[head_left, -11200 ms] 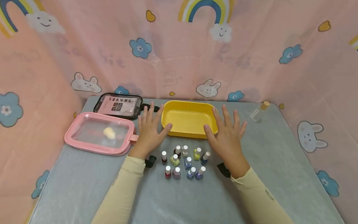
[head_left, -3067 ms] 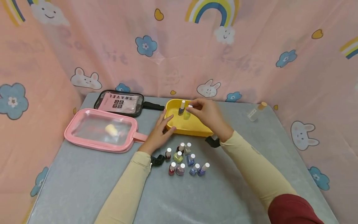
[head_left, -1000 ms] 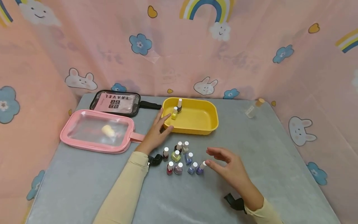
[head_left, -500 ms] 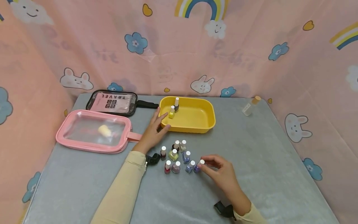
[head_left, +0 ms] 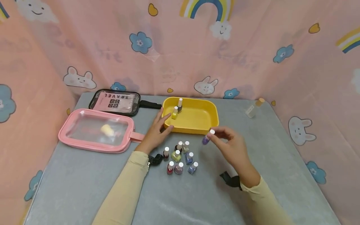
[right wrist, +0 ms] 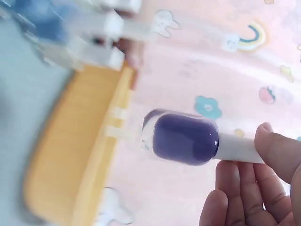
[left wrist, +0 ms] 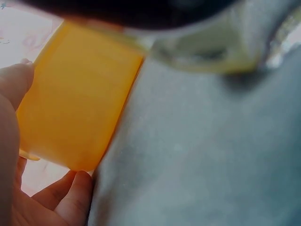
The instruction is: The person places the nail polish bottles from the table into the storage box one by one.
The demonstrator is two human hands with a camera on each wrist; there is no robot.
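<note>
Lifted off the table, a purple nail polish bottle [head_left: 206, 140] hangs from my right hand [head_left: 234, 150], which pinches its white cap; the right wrist view shows the purple bottle [right wrist: 186, 137] up close. My left hand [head_left: 155, 132] rests with spread, fairly straight fingers against the left end of the yellow tray [head_left: 197, 122]. Inside that tray stand a dark nail polish bottle [head_left: 180, 107] and a yellow nail polish bottle [head_left: 175, 114], both at the left. Several more nail polish bottles, among them a red one [head_left: 170, 169] and a blue one [head_left: 192, 168], stand in front of the tray.
Left of the tray lie a pink clear pouch [head_left: 95, 131] and a black-edged travel pouch [head_left: 115, 102], their straps pointing towards the tray. A clear bottle with a tan cap [head_left: 251, 111] is at the back right. A patterned pink curtain [head_left: 174, 62] encloses the table.
My right hand has taken the purple bottle from the right end of the front row and raised it towards the tray. Earlier, the dark and yellow bottles went into the tray. Left hand stays put lately.
</note>
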